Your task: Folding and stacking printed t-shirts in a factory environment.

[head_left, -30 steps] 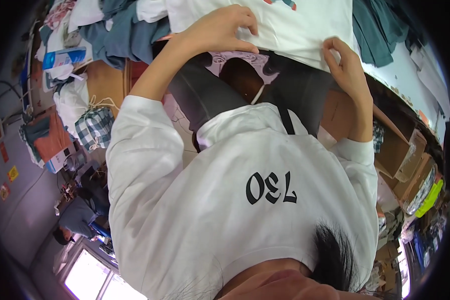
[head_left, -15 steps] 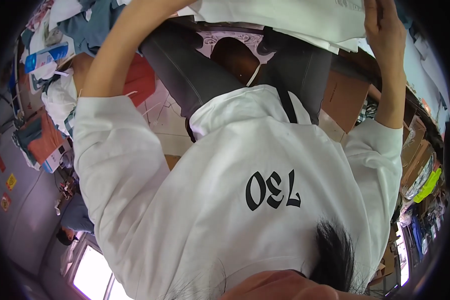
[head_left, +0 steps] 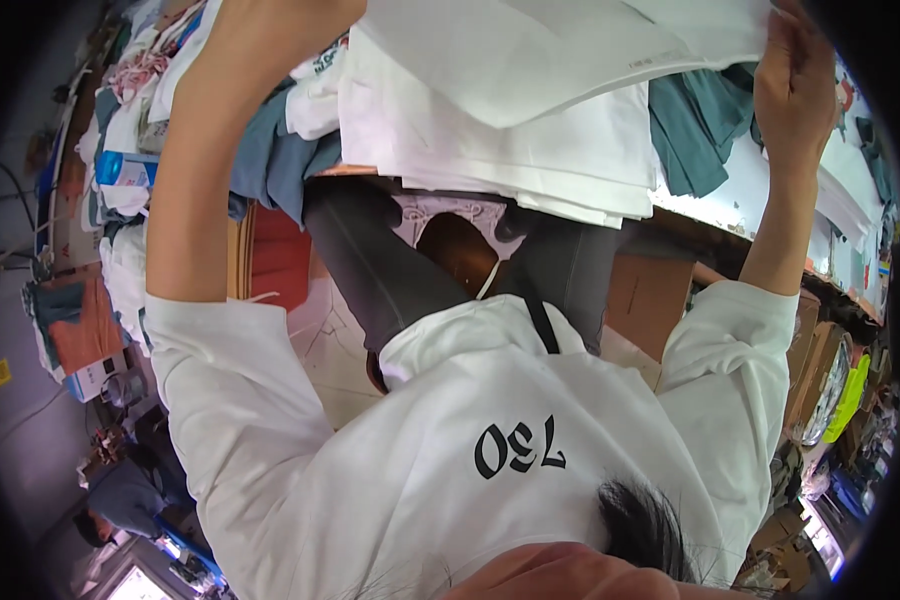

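A white fabric piece [head_left: 570,60] is raised above the table's near side, its lower edge hanging in a slack curve. At its right end my right hand [head_left: 798,85] is closed on the cloth's edge. My left hand [head_left: 305,22] is at the upper left, beside the cloth's other end; its fingers lie beyond the top edge of the picture, so its grip is hidden. Under the raised piece, a stack of white fabric pieces [head_left: 420,130] overhangs the table's front edge. Dark green cloth [head_left: 705,130] lies just right of the stack.
Blue-grey cloth [head_left: 270,160] drapes over the table edge on the left, near a blue package [head_left: 125,168]. Below are a red bag-like item [head_left: 278,255] and a cardboard box [head_left: 648,300]. Another person [head_left: 135,495] is at the far lower left.
The white fabric piece has come up off the stack, which now shows beneath it. The view has shifted, bringing more of the table and the green cloth into sight.
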Action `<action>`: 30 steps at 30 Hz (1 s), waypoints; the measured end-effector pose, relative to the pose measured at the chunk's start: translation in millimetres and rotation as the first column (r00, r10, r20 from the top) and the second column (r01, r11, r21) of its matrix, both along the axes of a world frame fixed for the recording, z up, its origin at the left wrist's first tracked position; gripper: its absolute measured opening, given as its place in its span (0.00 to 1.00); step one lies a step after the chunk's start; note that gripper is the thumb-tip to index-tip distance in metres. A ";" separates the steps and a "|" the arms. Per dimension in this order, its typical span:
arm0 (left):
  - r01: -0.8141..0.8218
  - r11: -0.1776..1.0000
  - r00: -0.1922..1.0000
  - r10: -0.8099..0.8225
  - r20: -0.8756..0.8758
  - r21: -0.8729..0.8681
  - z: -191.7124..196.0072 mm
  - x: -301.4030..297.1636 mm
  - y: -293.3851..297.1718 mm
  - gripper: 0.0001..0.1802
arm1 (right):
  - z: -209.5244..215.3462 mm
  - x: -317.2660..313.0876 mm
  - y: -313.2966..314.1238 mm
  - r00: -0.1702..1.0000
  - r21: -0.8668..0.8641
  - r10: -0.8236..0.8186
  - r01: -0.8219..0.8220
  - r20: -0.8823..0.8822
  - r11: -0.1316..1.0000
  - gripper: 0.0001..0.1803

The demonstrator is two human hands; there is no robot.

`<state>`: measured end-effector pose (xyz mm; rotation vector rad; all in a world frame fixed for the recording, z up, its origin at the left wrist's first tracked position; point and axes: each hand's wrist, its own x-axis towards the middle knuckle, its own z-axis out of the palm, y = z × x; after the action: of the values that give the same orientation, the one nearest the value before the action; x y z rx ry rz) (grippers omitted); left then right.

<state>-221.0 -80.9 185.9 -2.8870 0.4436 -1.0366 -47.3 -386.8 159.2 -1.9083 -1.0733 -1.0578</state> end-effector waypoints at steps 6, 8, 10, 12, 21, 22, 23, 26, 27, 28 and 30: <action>-0.083 0.968 0.984 0.043 -0.170 -0.238 10.5 -9.4 -39.2 0.30 | -13.4 17.5 -17.9 0.981 0.046 -0.151 0.146 0.123 0.988 0.06; -0.076 0.962 0.981 0.025 -0.193 -0.262 10.1 -9.3 -43.5 0.31 | -11.8 16.2 -28.6 0.982 -0.005 -0.137 0.139 0.128 0.990 0.06; -0.078 0.951 0.967 -0.001 -0.255 -0.300 10.9 -6.7 -47.5 0.32 | -11.7 -1.2 -37.4 0.981 -0.048 -0.192 0.194 0.039 0.980 0.10; -0.065 0.957 0.963 -0.014 -0.269 -0.281 5.7 -4.1 -45.5 0.29 | -11.7 -25.1 -31.8 0.958 -0.319 -0.287 0.265 -0.021 0.910 0.13; 0.243 0.944 0.964 -0.260 -0.051 -0.225 -42.9 38.1 -77.4 0.25 | -147.0 -26.1 109.3 0.793 -0.455 -0.093 -0.245 -0.602 0.856 0.16; 0.245 0.940 0.967 -0.256 -0.013 -0.238 -41.5 43.6 -80.8 0.27 | -182.3 23.0 117.3 0.838 -0.366 -0.082 -0.146 -0.539 0.919 0.17; 0.172 0.959 0.983 -0.182 -0.028 -0.227 -36.6 35.9 -72.0 0.23 | -175.2 35.9 129.2 0.820 -0.294 -0.112 -0.071 -0.562 0.953 0.18; 0.382 0.921 0.912 -0.362 0.196 -0.079 -39.3 49.4 -47.3 0.22 | -168.6 87.9 120.1 0.823 -0.284 -0.183 0.028 -0.538 0.958 0.18; 0.382 0.920 0.911 -0.360 0.201 -0.084 -33.2 47.7 -50.3 0.22 | -178.0 109.6 111.9 0.837 -0.333 -0.203 0.027 -0.508 0.943 0.17; 0.286 0.936 0.958 -0.284 0.038 -0.204 -22.4 42.8 -57.0 0.22 | -186.7 130.3 101.4 0.850 -0.383 -0.227 0.033 -0.475 0.923 0.16; 0.156 0.938 0.970 -0.205 -0.132 -0.308 -16.0 40.1 -56.8 0.22 | -195.1 150.9 97.5 0.879 -0.477 -0.251 0.030 -0.406 0.879 0.14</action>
<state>-180.9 -137.7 169.8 -3.2678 0.6247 -0.9674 103.6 -289.3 -35.9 -2.4888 -0.9633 -0.3857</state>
